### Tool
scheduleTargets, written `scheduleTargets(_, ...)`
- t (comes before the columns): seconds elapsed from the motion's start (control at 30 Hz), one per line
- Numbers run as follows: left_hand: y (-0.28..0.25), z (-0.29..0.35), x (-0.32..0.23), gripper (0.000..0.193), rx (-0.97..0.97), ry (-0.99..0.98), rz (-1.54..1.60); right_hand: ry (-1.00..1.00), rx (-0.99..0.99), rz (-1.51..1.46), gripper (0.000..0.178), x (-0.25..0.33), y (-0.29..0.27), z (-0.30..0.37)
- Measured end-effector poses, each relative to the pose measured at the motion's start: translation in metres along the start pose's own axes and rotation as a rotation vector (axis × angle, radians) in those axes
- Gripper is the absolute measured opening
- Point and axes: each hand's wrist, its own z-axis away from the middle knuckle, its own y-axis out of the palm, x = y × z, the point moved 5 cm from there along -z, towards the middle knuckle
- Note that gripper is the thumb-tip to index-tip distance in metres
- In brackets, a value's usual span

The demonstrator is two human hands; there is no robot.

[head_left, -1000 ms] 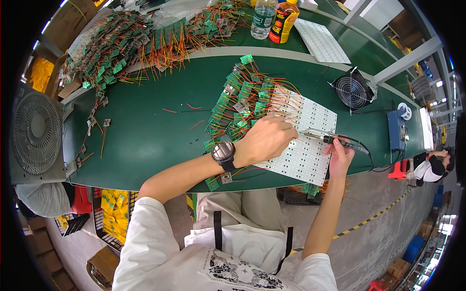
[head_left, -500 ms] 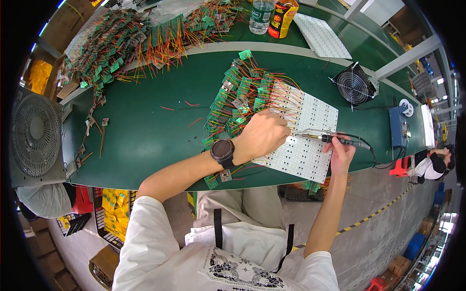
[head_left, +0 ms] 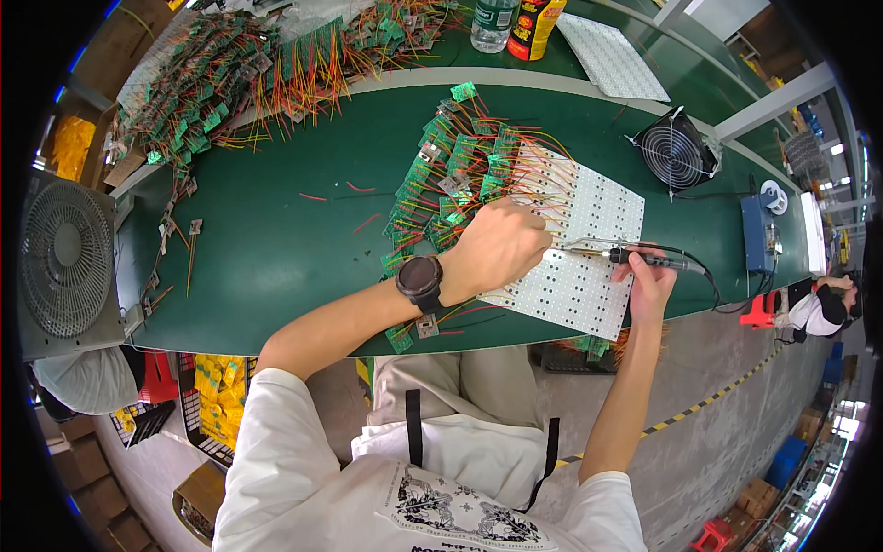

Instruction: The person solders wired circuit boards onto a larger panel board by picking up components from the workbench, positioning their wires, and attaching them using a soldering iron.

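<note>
while iron point(head_left: 627, 257) in hand point(head_left: 650, 287), yellow pieces point(head_left: 219, 397) in crate point(head_left: 190, 410)

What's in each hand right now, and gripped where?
Right hand: soldering iron, by its dark handle. Left hand, at the white board: fingertips hidden, so any hold cannot be told.

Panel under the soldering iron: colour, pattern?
The panel is white with rows of dark dots; shows best in the head view.
</note>
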Motion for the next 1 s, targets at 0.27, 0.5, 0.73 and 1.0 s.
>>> scheduleTargets(0.27,0.0011,-0.001,-0.0006,0.01,0.01,0.005,-0.019,0.006,-0.004,0.007,0.017,0.0018,0.0013,0.0011)
scheduleTargets(0.5,0.0018,0.0005,-0.0011,0.012,0.011,0.006,-0.032,-0.013,0.004,-0.01,0.018,-0.0003,-0.0004,0.0011)
scheduleTargets(0.73,0.0032,0.0003,-0.0017,0.012,0.009,-0.01,-0.03,-0.052,-0.016,-0.038,0.019,0.0015,-0.0041,0.0011)
scheduleTargets(1.0,-0.0023,0.0006,0.0014,0.011,0.029,-0.029,-0.045,-0.044,-0.055,-0.115,0.019,-0.0026,-0.0027,-0.0032)
